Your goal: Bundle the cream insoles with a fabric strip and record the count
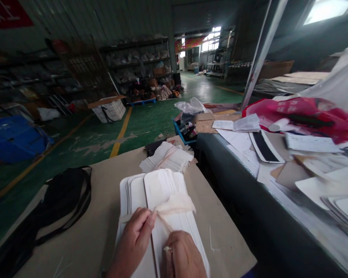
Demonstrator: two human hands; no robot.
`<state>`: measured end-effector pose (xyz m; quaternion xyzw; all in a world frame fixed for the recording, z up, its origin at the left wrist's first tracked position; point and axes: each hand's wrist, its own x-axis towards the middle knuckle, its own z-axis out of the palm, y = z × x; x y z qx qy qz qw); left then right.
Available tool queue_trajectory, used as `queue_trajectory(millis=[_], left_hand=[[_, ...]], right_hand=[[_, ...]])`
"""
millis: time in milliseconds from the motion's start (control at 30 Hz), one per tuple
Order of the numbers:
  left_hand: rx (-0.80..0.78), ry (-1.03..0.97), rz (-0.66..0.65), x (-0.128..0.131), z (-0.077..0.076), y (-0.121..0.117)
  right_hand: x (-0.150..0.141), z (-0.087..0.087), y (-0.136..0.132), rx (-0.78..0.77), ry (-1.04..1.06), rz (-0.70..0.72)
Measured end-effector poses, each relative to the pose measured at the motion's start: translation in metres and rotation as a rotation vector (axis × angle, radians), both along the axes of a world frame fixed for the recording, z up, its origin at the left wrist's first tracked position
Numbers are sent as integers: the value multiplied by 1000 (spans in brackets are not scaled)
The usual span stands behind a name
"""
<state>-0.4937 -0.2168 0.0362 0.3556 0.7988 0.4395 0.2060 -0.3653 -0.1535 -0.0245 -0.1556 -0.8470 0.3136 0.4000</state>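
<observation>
Dim; window (326, 11) glares (upper right); edges smeared.

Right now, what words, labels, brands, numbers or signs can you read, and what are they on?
None can be read for certain.
Red banner, upper left: pale characters, cut off and blurred.
Open booklet, right: marks too small.
Crumpled red plastic, right: pale marks, too blurred.

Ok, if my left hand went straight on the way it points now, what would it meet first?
Your left hand points forward and right, so it would probably first meet the wider part of the pale strip it pinches, lying across the white stack; depth is hard to judge.
</observation>
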Motion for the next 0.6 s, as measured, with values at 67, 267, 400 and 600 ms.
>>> queue_trajectory(millis=[67, 267, 400, 600], left_hand=[[12, -4, 0, -1, 2, 1], [-16, 90, -93, -5, 5, 6], [-82, 291, -131, -9, 8, 11], [-172, 391, -254, -10, 42, 12]], right_hand=[[-6, 1, 2, 56, 32, -26], [-31, 46, 25, -438, 80, 125], [-57, 67, 63, -905, -29, 353], [-66, 102, 113, -364, -298, 687]])
